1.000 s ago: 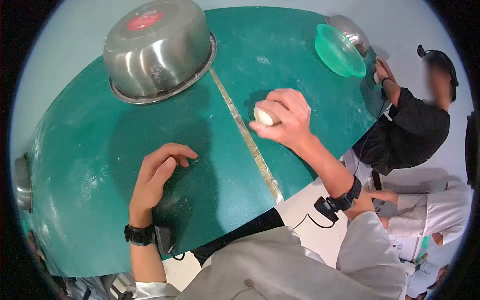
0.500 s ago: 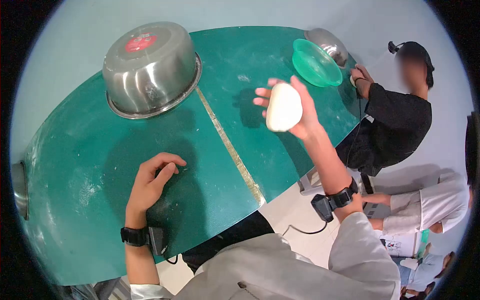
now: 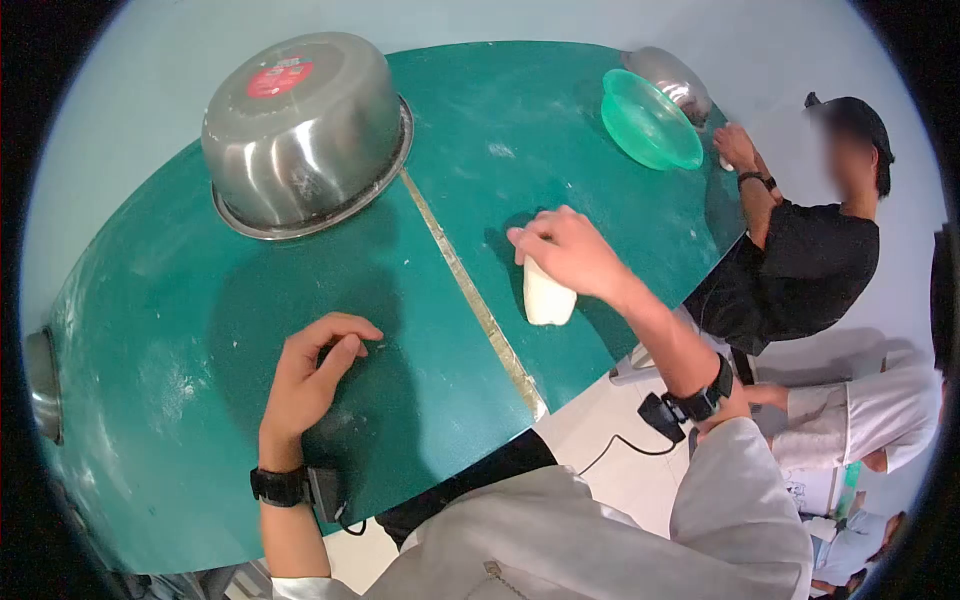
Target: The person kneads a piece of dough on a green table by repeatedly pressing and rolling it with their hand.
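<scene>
A pale, smooth lump of dough [image 3: 549, 297] is in my right hand [image 3: 570, 250]. The hand is turned palm down, its fingers wrapped over the far end of the dough while the near end sticks out below. Hand and dough are over the green table [image 3: 490, 205], to the right of a metallic strip [image 3: 470, 285] across its top. On the left, my left hand [image 3: 318, 370] hovers close over the table with loosely curled fingers, the thumb apart from them and nothing in its grasp. Both wrists wear black straps with small boxes.
A large steel basin [image 3: 305, 135] is upside down at the back left. Near the far right end stand a green plastic bowl [image 3: 650, 120] and another steel bowl [image 3: 672, 80]. A person in black [image 3: 815, 265] works there. Another steel vessel [image 3: 42, 385] is at the left edge.
My right hand has turned from palm up to palm down, still with the dough, which has come lower and nearer. The left hand has barely moved.
</scene>
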Demonstrator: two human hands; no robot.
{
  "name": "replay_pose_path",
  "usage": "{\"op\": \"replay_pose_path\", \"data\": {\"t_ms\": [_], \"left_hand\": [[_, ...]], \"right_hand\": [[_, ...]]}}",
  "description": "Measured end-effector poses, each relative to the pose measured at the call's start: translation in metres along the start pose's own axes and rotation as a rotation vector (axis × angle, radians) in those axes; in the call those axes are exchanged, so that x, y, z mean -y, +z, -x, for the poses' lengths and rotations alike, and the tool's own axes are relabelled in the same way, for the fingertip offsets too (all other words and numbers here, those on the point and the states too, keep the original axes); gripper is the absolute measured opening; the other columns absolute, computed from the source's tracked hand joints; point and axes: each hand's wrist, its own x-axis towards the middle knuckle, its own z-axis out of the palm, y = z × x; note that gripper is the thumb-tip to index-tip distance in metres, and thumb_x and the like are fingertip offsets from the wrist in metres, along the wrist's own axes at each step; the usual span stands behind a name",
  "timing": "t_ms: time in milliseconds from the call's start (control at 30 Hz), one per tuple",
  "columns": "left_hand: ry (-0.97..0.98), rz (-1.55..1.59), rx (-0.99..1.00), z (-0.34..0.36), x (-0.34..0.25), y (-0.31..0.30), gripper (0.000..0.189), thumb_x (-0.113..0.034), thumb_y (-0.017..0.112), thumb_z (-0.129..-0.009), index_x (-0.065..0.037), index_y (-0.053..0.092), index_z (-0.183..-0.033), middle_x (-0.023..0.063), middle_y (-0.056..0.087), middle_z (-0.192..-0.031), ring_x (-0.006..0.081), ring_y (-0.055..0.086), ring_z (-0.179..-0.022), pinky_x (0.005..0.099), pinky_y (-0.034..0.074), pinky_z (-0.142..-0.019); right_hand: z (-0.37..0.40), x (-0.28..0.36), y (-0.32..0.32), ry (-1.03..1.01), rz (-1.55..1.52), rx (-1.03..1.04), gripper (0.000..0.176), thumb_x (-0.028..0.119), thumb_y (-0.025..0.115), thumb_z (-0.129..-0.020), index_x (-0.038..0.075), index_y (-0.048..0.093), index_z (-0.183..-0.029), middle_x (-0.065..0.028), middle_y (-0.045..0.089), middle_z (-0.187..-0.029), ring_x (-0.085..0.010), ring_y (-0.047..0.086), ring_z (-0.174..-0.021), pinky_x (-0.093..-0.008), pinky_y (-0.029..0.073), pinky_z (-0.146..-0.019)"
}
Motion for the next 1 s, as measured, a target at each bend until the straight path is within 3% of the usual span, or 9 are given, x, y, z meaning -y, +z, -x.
{"op": "replay_pose_path", "data": {"t_ms": [67,200,300,400,500,567,667,900,1000], "left_hand": [[-0.002,0.004,0.003,0.001,0.002,0.000,0.016,-0.006,0.057,-0.100,0.000,0.069,-0.108,0.0048,0.070,-0.104,0.0130,0.062,-0.090,0.0278,0.049,-0.084],[0.030,0.009,-0.002,-0.003,-0.002,0.003,0.015,-0.003,0.057,-0.099,0.000,0.069,-0.107,0.0066,0.070,-0.104,0.0139,0.063,-0.089,0.0281,0.050,-0.081],[0.026,-0.029,-0.005,-0.001,-0.002,0.001,0.015,-0.001,0.058,-0.097,0.000,0.070,-0.106,0.0079,0.071,-0.103,0.0149,0.064,-0.089,0.0287,0.051,-0.081],[0.035,-0.051,-0.005,-0.002,0.000,0.002,0.015,0.000,0.059,-0.096,0.000,0.070,-0.105,0.0090,0.071,-0.104,0.0167,0.065,-0.090,0.0293,0.051,-0.081],[0.051,-0.059,-0.009,-0.002,0.003,0.001,0.015,0.001,0.060,-0.095,-0.001,0.070,-0.105,0.0098,0.071,-0.104,0.0191,0.067,-0.091,0.0299,0.052,-0.081],[0.061,-0.067,-0.020,-0.003,0.001,0.001,0.015,0.001,0.060,-0.094,-0.001,0.070,-0.104,0.0100,0.072,-0.104,0.0204,0.067,-0.091,0.0302,0.052,-0.081],[0.066,-0.089,-0.023,-0.004,-0.003,0.003,0.014,0.001,0.060,-0.094,0.000,0.070,-0.103,0.0101,0.072,-0.103,0.0217,0.067,-0.092,0.0312,0.052,-0.082],[0.066,-0.128,-0.007,-0.004,0.001,0.002,0.015,0.000,0.059,-0.095,0.000,0.070,-0.105,0.0083,0.071,-0.103,0.0177,0.065,-0.091,0.0293,0.050,-0.082],[0.050,-0.104,-0.018,-0.001,0.003,0.003,0.014,-0.001,0.059,-0.096,0.000,0.069,-0.106,0.0067,0.070,-0.102,0.0146,0.063,-0.090,0.0281,0.049,-0.082]], "right_hand": [[0.015,0.012,0.004,-0.182,0.115,-0.161,0.038,0.035,0.062,-0.093,0.002,0.072,-0.078,-0.0151,0.065,-0.082,-0.0354,0.062,-0.081,-0.0455,0.049,-0.072],[0.051,0.040,0.009,-0.101,0.065,-0.217,0.024,0.025,0.067,-0.091,0.003,0.071,-0.081,-0.0148,0.069,-0.091,-0.0353,0.066,-0.088,-0.0435,0.053,-0.075],[0.062,0.049,0.009,-0.120,0.334,-0.176,0.019,0.021,0.067,-0.090,0.004,0.071,-0.082,-0.0138,0.070,-0.094,-0.0351,0.068,-0.088,-0.0442,0.055,-0.074],[0.056,0.051,0.017,-0.286,0.339,-0.286,0.020,0.019,0.066,-0.088,0.004,0.069,-0.077,-0.0121,0.070,-0.090,-0.0330,0.068,-0.083,-0.0448,0.056,-0.068],[0.031,0.047,0.027,-0.237,0.397,-0.225,0.023,0.021,0.067,-0.081,0.005,0.066,-0.064,-0.0120,0.070,-0.077,-0.0326,0.069,-0.076,-0.0453,0.055,-0.059],[-0.001,0.027,0.035,-0.417,0.328,-0.349,0.030,0.015,0.066,-0.082,0.005,0.058,-0.055,-0.0117,0.060,-0.060,-0.0330,0.060,-0.057,-0.0443,0.048,-0.051],[-0.035,0.015,0.036,-0.506,0.314,-0.374,0.035,0.018,0.064,-0.084,0.005,0.055,-0.052,-0.0126,0.055,-0.054,-0.0347,0.057,-0.049,-0.0456,0.045,-0.047],[-0.052,0.014,0.035,-0.545,0.365,-0.435,0.040,0.025,0.057,-0.089,0.004,0.059,-0.055,-0.0122,0.057,-0.055,-0.0363,0.059,-0.052,-0.0471,0.048,-0.049],[-0.043,0.017,0.032,-0.289,0.374,-0.340,0.038,0.027,0.054,-0.090,0.004,0.065,-0.063,-0.0126,0.064,-0.066,-0.0368,0.064,-0.063,-0.0496,0.052,-0.059]]}}
